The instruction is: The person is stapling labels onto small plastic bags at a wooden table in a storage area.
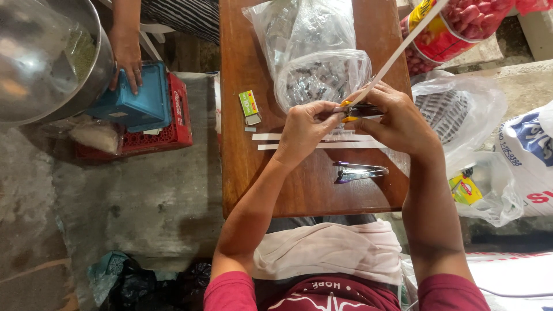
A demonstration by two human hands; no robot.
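Stapler (358, 109): dark body w/ yellow ends, held above the wooden table (242, 69), pinched between both hands; mostly hidden by fingers
Left hand (305, 128): fingers closed on stapler's near end
Right hand (397, 118): closed round stapler's far end, also touching a long white paper strip (403, 49) that rises diagonally to upper right
Paper strips on table (299, 141): 2, white, flat, parallel, just under the hands
2nd stapler (360, 171): 1, metal w/ purple trim, lying on table near right forearm
Staple box (249, 106): 1, small, green/yellow/red label, left of the hands
Clear plastic bags (319, 75): 2 on table, filled w/ small dark packets; a 3rd bag (455, 109) off the right edge
Red-yellow sack (443, 34): top right, holds reddish nuts
Blue box (141, 98): on red crate (173, 132), another person's hand (128, 57) resting on it
Metal bowl (46, 57): top left
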